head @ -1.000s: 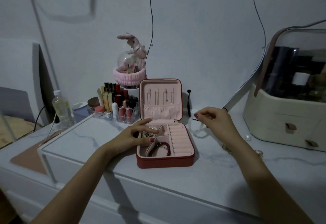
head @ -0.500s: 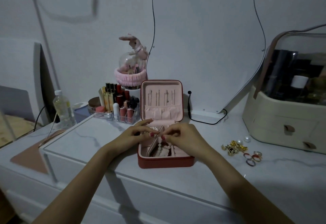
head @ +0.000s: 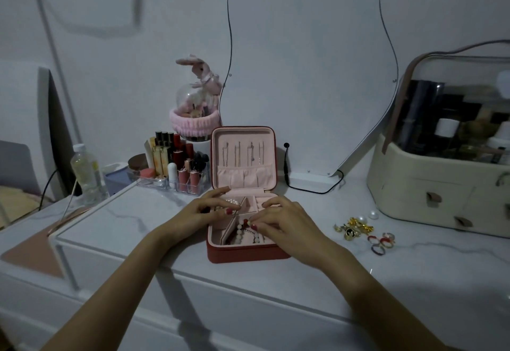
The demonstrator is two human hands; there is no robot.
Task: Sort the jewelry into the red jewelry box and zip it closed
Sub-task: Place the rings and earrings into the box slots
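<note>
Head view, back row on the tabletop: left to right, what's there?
Water bottle → clear lipstick organizer → red jewelry box, lid up → black cable → cream cosmetics case.

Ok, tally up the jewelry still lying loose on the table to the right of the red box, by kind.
Loose pearls: 2
Coloured rings: 4
Gold pieces: 1 cluster, too small and tangled to count apart
Total: 6 countable pieces, plus the gold cluster
</note>
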